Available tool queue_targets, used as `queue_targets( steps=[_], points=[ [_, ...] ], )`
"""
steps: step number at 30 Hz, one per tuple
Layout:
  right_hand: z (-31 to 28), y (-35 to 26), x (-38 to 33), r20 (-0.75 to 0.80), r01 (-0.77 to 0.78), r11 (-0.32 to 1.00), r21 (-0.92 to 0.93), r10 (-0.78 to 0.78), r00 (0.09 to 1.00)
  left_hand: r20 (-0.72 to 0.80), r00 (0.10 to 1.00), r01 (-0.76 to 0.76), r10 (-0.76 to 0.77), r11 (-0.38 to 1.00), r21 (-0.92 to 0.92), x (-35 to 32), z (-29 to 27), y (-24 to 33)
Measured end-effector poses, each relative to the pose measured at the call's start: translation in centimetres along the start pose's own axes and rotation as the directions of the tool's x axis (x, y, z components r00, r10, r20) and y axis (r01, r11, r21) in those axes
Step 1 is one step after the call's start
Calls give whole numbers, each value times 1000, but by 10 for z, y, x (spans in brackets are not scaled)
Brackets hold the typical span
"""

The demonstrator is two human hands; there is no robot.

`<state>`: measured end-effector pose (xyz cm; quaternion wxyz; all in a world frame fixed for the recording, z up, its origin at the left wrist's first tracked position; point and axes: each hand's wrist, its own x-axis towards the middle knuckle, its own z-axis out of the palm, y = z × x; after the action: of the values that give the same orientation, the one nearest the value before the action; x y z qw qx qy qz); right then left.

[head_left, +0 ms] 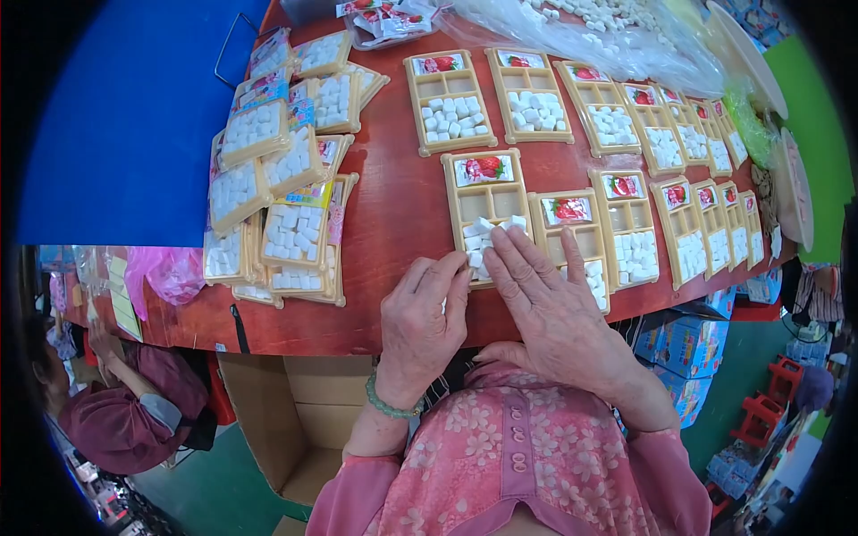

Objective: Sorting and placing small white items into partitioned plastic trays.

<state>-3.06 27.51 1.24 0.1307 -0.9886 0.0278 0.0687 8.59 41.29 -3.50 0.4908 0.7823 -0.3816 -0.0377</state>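
A beige compartment tray (492,199) sits in front of me, with a strawberry-printed sachet (483,169) in its top section. Small white marshmallow-like pieces (476,243) fill its bottom section. My right hand (559,317) lies over that section with fingers stretched out flat, covering part of the pieces. At the tray's lower left edge, my left hand (424,313) has thumb and fingers brought together. A speck of white shows between them, but I cannot make out what it is. Right beside stands another tray (585,239), partly hidden by my right hand.
Rows of similar filled trays (536,110) extend to the right across the red table (380,192). Stacked packs (268,192) stand at the left. A plastic bag of loose white pieces (608,40) lies at the back. Below the edge is a cardboard box (264,402); a co-worker (134,406) sits left.
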Motion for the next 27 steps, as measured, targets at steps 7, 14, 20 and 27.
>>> queue_targets(
  steps=[7, 14, 20, 27],
  points=[
    [-7, -6, 4, -6, 4, 1000, 6, -4, 1000, -30, 999, -21, 20, 1000, -11, 0, 2, -1],
    [5, -5, 2, -10, 24, 999, 25, -23, 1000, -14, 1000, -28, 28, 1000, 1, 1, 2, -2],
    [3, -4, 1, -9, 34, 999, 19, -34, 999, -11, 999, -48, 48, 999, 22, 1, 2, -3],
    [-5, -5, -4, -15, -2, 1000, -8, 2, 1000, -35, 999, -16, 16, 1000, 2, 1, 0, -2]
  ],
)
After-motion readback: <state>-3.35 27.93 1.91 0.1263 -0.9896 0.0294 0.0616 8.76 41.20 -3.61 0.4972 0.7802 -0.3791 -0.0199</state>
